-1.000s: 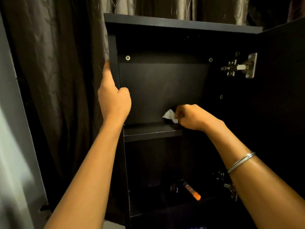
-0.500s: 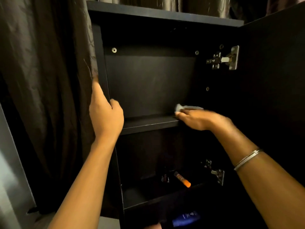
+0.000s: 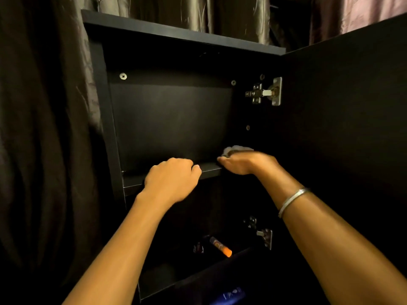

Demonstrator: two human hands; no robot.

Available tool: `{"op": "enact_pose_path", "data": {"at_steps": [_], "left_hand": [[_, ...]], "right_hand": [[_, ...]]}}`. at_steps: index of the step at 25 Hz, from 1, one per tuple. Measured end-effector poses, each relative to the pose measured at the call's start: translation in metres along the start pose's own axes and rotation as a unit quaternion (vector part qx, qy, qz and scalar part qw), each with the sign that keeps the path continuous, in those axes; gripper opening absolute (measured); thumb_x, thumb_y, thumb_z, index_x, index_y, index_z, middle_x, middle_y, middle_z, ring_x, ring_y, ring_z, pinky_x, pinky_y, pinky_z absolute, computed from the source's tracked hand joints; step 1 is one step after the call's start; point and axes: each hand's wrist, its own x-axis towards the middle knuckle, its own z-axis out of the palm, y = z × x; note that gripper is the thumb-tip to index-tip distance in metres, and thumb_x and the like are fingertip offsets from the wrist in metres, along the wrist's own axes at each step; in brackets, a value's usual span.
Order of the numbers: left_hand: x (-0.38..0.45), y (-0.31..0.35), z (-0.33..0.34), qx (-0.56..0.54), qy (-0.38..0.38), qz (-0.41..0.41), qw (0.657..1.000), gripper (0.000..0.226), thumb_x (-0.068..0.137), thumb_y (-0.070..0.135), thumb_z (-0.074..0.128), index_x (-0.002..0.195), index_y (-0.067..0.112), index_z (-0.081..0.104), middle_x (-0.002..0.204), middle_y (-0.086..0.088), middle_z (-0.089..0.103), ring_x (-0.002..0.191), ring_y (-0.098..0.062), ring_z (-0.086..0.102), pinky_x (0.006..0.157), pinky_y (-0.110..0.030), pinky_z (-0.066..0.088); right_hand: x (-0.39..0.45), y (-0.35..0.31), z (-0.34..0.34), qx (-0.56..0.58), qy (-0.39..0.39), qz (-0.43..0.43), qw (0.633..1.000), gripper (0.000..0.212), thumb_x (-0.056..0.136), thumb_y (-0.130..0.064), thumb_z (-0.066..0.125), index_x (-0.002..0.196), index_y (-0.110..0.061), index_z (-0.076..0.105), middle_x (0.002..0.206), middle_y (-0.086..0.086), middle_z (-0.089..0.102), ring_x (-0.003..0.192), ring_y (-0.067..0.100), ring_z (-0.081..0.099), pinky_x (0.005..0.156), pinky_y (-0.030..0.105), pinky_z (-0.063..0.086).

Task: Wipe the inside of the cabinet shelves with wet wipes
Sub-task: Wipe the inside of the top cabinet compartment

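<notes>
My right hand (image 3: pixel 248 162) is on the upper shelf (image 3: pixel 210 169) of the black cabinet (image 3: pixel 176 36), toward its right end, palm down, fingers over a white wet wipe (image 3: pixel 236 149); wipe bunched up, sticks out past the fingertips at back of shelf, near the back panel. Looks like fingers curl onto the wipe & hold it down on the board, partly blurred tho. Silver bangle (image 3: pixel 291 200) on that wrist.

My left hand (image 3: pixel 172 179) is at the shelf's front edge, left of center, fingers curled over the edge, gripping it. Hands close, not touching.

Cabinet door (image 3: pixel 343 128) stands open on the right; upper hinge (image 3: pixel 264 92) & lower hinge (image 3: pixel 263 235) visible. Lower compartment: dark tube w/ orange cap (image 3: pixel 221 247) lying on its side, small dark item just left of it, can't ID. Blue object (image 3: pixel 231 296) at bottom edge, blurry. Dark curtain (image 3: pixel 44 128) left of & behind cabinet.
</notes>
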Motion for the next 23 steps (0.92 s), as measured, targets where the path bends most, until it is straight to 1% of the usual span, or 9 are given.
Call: {"op": "enact_pose_path", "data": {"at_steps": [2,6,9,11,16,17,19,21,23], "left_hand": [[0.002,0.002,0.006,0.04,-0.01,0.045,0.998,0.043,0.099,0.053,0.026,0.101,0.024,0.059,0.114,0.0,0.065,0.1,-0.028,0.062,0.073,-0.039,0.039],[-0.001,0.003,0.005,0.065,-0.035,0.067,0.995,0.052,0.098,0.061,0.031,0.13,0.026,0.05,0.134,0.004,0.057,0.115,-0.024,0.059,0.075,-0.039,0.038],[-0.005,0.0,0.0,0.06,-0.05,0.062,0.995,0.054,0.096,0.06,0.035,0.136,0.026,0.048,0.137,0.005,0.055,0.118,-0.023,0.057,0.076,-0.039,0.038],[-0.005,-0.001,-0.002,0.055,-0.051,0.064,0.995,0.053,0.095,0.06,0.037,0.135,0.026,0.048,0.135,0.005,0.056,0.115,-0.023,0.058,0.075,-0.038,0.038],[-0.003,-0.003,-0.002,0.035,-0.054,0.073,0.995,0.055,0.091,0.057,0.043,0.136,0.027,0.047,0.138,0.005,0.054,0.118,-0.022,0.056,0.079,-0.037,0.041],[-0.003,-0.003,-0.003,0.032,-0.054,0.07,0.996,0.056,0.091,0.057,0.043,0.138,0.027,0.047,0.14,0.005,0.053,0.119,-0.022,0.056,0.081,-0.038,0.042],[-0.006,-0.001,-0.004,0.031,-0.055,0.073,0.995,0.055,0.092,0.057,0.042,0.139,0.027,0.047,0.14,0.005,0.053,0.12,-0.022,0.056,0.085,-0.039,0.045],[-0.011,-0.002,-0.004,0.043,-0.043,0.076,0.995,0.055,0.093,0.056,0.042,0.139,0.026,0.046,0.141,0.006,0.053,0.121,-0.021,0.056,0.087,-0.041,0.047],[-0.012,-0.003,-0.004,0.042,-0.042,0.077,0.995,0.055,0.094,0.055,0.042,0.139,0.026,0.046,0.14,0.005,0.053,0.12,-0.022,0.056,0.086,-0.041,0.047]], "right_hand": [[0.007,0.006,-0.007,-0.044,-0.016,0.061,0.997,0.069,0.095,-0.063,0.03,0.149,-0.021,0.033,0.158,0.007,0.026,0.143,0.03,0.029,0.117,0.043,0.026],[0.002,-0.008,-0.018,-0.118,-0.055,0.034,0.991,0.066,0.1,-0.06,0.018,0.155,-0.023,0.016,0.163,0.002,0.011,0.15,0.027,0.009,0.121,0.042,0.008],[-0.004,0.003,-0.021,-0.178,-0.076,0.039,0.98,0.065,0.098,-0.062,0.014,0.155,-0.03,0.019,0.163,-0.002,0.015,0.149,0.025,0.012,0.12,0.044,0.01],[-0.008,0.003,-0.024,-0.194,-0.074,0.059,0.976,0.065,0.099,-0.062,0.015,0.154,-0.028,0.022,0.162,-0.002,0.018,0.149,0.024,0.014,0.119,0.043,0.011],[0.01,0.0,-0.018,-0.176,-0.035,0.033,0.983,0.072,0.095,-0.067,0.016,0.155,-0.027,0.015,0.164,0.002,0.008,0.15,0.028,0.003,0.122,0.043,0.006],[0.01,-0.001,-0.019,-0.172,-0.029,0.026,0.984,0.07,0.097,-0.064,0.017,0.155,-0.026,0.018,0.163,0.002,0.01,0.15,0.028,0.007,0.122,0.042,0.009],[-0.004,0.005,-0.02,-0.16,-0.031,0.011,0.987,0.055,0.101,-0.049,0.026,0.148,-0.024,0.036,0.156,0.005,0.033,0.141,0.028,0.031,0.114,0.039,0.026],[-0.017,0.015,-0.023,-0.139,0.004,0.003,0.99,0.037,0.099,-0.028,0.043,0.132,-0.019,0.055,0.128,0.007,0.056,0.112,0.027,0.056,0.093,0.034,0.045],[-0.036,0.022,-0.021,-0.136,0.083,-0.001,0.987,0.031,0.09,-0.012,0.057,0.12,-0.014,0.064,0.107,0.007,0.063,0.09,0.023,0.063,0.079,0.032,0.054]]}}
